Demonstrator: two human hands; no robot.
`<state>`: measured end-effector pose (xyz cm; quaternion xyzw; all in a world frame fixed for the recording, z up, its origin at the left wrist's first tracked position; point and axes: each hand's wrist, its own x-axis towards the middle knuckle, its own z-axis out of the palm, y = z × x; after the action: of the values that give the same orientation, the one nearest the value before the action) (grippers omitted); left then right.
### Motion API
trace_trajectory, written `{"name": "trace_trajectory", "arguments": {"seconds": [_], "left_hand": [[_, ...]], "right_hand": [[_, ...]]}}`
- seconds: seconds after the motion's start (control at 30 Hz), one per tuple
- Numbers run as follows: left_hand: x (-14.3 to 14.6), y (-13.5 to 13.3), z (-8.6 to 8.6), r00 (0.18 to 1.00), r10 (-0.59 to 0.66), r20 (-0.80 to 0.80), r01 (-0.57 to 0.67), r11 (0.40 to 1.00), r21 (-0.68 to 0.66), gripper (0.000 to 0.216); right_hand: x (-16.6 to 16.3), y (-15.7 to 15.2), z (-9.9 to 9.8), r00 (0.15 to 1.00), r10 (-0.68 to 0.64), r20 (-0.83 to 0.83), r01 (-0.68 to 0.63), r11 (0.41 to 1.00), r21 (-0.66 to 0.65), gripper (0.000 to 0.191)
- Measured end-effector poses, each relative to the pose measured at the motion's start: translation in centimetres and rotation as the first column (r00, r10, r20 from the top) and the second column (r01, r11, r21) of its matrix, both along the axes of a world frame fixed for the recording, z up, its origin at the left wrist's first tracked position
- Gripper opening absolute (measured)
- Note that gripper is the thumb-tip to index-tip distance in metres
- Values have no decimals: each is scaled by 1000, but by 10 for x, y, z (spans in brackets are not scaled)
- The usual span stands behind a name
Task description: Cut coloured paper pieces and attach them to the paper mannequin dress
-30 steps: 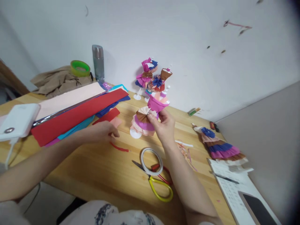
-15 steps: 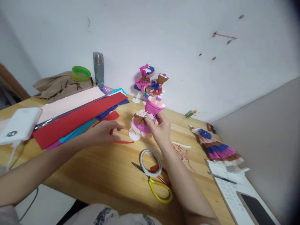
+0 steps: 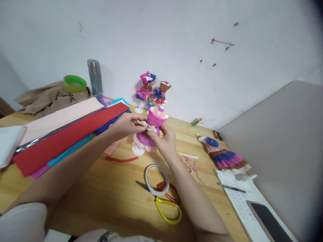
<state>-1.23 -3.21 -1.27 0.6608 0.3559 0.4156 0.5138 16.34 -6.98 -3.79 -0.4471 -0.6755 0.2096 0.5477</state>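
A small dress form in a magenta and peach crepe-paper dress stands before me on a round white base. At its waist sits a pleated paper rosette, mostly covered by fingers. My left hand is closed, pinching the rosette's cream edge from the left. My right hand is closed about the dress's right side, thumb at the rosette and fingers partly hidden behind. Below lie a white tape roll and yellow-handled scissors, with a red-handled tool beside them.
Crepe-paper sheets lie at left, near a white power bank, green tape and a bottle. Dressed forms stand by the wall. Paper scraps, another paper dress and a phone lie right.
My left hand has moved right and up from above the table to the rosette and pinches it. My right hand stays on the dress. The view has shifted somewhat to the right.
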Motion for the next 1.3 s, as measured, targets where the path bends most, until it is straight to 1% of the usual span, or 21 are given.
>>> {"name": "trace_trajectory", "arguments": {"seconds": [0.13,0.27,0.37,0.47,0.5,0.57,0.6,0.63,0.7,0.73,0.77,0.83,0.9,0.97,1.0,1.03,1.1,1.17,1.2,1.23,1.3], "left_hand": [[0,0,-1,1000,-10,22,11,999,-41,38],[-2,-2,-2,999,-43,2,43,998,35,50],[-8,-5,5,997,-56,-57,61,994,92,64],[-23,-7,17,977,46,-207,-16,990,142,72],[-29,-7,20,965,102,-243,-64,985,159,68],[-42,-9,18,925,189,-331,-134,974,180,44],[-47,-10,14,899,188,-395,-125,976,179,31],[-52,-13,6,872,143,-468,-74,984,162,20],[-57,-22,-15,779,-59,-625,124,990,62,9],[-58,-28,-27,714,-127,-688,198,980,24,6],[-58,-34,-38,658,-113,-745,211,977,38,3],[-57,-45,-56,548,-66,-834,234,969,76,7],[-55,-53,-61,531,-66,-845,258,962,87,10],[-54,-57,-50,552,-123,-825,288,956,50,11],[-53,-59,-40,586,-177,-791,308,951,15,9],[-52,-60,-28,627,-269,-732,348,936,-46,8],[-49,-62,-1,703,-408,-583,387,907,-168,9],[-45,-64,25,762,-457,-458,410,889,-204,13],[-42,-64,35,790,-447,-421,409,894,-182,13],[-39,-64,43,802,-433,-412,408,900,-152,11],[-34,-62,54,825,-410,-390,398,910,-116,12]], "right_hand": [[5,1,1,999,37,5,-37,999,9,32],[9,1,2,999,46,12,-46,999,21,31],[14,-1,5,996,77,49,-78,997,25,34],[24,-5,12,996,81,23,-82,995,54,37],[28,-7,15,999,50,-20,-48,995,83,36],[34,-13,22,989,-53,-139,76,983,169,34],[36,-17,26,977,-99,-190,140,966,216,34],[37,-21,30,965,-129,-228,190,944,268,33],[36,-31,38,963,-125,-239,208,908,363,30],[35,-35,42,972,-101,-212,182,896,406,27],[33,-40,45,985,-64,-160,130,885,447,24],[30,-46,50,999,33,-9,-24,861,507,18],[26,-51,53,979,136,152,-196,830,522,12],[23,-55,56,933,235,272,-342,812,473,11],[21,-57,57,906,281,315,-400,813,424,12],[20,-59,59,881,323,345,-442,820,362,12],[15,-63,62,836,389,386,-493,842,220,13],[12,-67,65,805,438,401,-515,851,106,25],[10,-69,65,804,448,390,-511,857,68,32],[10,-70,66,816,447,366,-494,868,42,35],[10,-71,65,875,394,283,-415,910,16,29]]}}
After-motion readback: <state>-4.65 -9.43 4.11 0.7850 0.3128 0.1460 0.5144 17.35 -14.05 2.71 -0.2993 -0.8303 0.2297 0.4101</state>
